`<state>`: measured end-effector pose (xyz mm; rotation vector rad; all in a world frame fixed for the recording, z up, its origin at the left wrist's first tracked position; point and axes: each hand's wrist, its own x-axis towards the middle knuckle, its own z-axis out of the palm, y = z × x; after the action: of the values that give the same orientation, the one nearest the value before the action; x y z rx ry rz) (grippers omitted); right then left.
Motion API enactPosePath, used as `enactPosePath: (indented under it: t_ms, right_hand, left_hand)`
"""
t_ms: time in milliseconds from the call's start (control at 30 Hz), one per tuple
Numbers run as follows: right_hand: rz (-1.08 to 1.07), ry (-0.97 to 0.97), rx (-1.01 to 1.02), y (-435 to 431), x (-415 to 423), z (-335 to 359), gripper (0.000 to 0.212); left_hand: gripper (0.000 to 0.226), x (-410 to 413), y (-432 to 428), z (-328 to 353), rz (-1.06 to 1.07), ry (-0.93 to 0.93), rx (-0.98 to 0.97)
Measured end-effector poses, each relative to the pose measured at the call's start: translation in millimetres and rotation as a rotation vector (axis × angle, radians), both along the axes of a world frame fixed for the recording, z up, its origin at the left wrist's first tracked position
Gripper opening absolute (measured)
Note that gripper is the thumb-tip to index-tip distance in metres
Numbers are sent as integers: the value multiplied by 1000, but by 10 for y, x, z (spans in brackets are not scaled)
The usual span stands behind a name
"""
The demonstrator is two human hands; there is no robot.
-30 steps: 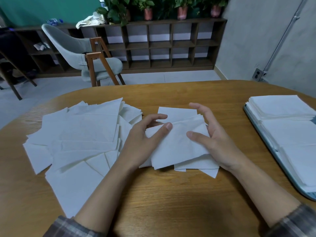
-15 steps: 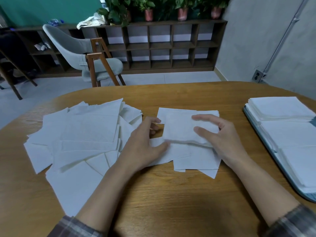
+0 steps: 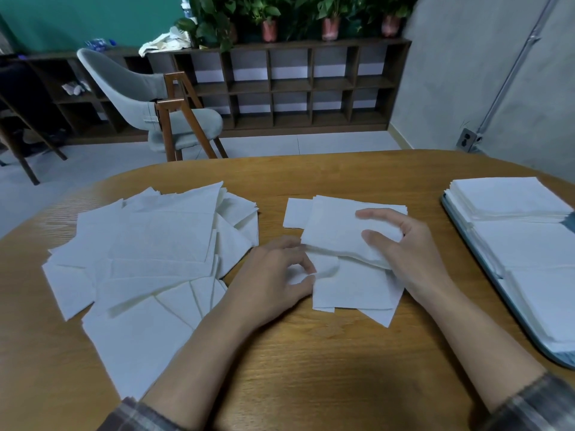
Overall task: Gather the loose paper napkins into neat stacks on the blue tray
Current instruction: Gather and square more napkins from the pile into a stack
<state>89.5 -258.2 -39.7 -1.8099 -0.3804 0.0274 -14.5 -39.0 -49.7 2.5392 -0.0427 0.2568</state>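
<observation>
**Item 1. Table (image 3: 311,368):** wood, rounded; carries everything below.

**Item 2. Loose napkins (image 3: 149,253):** white, approx. square, fanned and overlapping at odd angles. Cover the table's left part, reaching twd its near-left edge.

**Item 3. Centre napkins (image 3: 351,287):** a few sheets lying flat at mid-table, corners askew. One more sheet pokes out on the far side.

**Item 4. Small bundle (image 3: 336,231):** several napkins roughly squared up, on top of item 3, near edge raised off it.

**Item 5. R hand (image 3: 407,253):** fingers curled round the small bundle's right side, thumb and forefinger on its top face.

**Item 6. L hand (image 3: 273,278):** thumb and fingertips pinch the left edge of the centre napkins, which puckers there.

**Item 7. Blue tray (image 3: 561,358):** along the table's right edge, partly out of frame. Holds neat stacks (image 3: 510,203) in a row, far to near.

**Misc., bkgd:** grey chair (image 3: 140,94), cubby shelf (image 3: 295,85), potted plants (image 3: 267,23) on top.
</observation>
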Motion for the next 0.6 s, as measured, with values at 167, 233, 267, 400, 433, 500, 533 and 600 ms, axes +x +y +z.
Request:
enactPosePath:
  t_ms: [167, 233, 267, 400, 433, 500, 533, 600]
  right_hand:
    - [-32, -59, 24, -9, -5, 15, 32]
    - [-52, -81, 36, -19, 4, 18, 33]
    - [-49, -92, 39, -18, 2, 20, 33]
    - [42, -144, 28, 1, -41, 49, 26]
    - [83, -145, 31, 14, -54, 67, 20]
    - [225, -118, 43, 29, -102, 102, 27]
    - [298, -90, 36, 37, -128, 106, 37]
    - [396, -21, 8, 73, -182, 87, 36]
  left_hand:
    - [2, -17, -1, 53, 132, -154, -76]
    - [3, -21, 10, 101, 186, -235, -152]
    - [3, -30, 6, 128, 180, -269, -194]
    - [4, -91, -51, 232, 73, -245, -358]
    - [7, -102, -58, 245, 55, -226, -388]
    - [15, -109, -59, 252, 41, -217, -428]
    - [16, -106, -50, 248, 39, -230, -437]
    - [12, -92, -36, 238, 30, -268, -428]
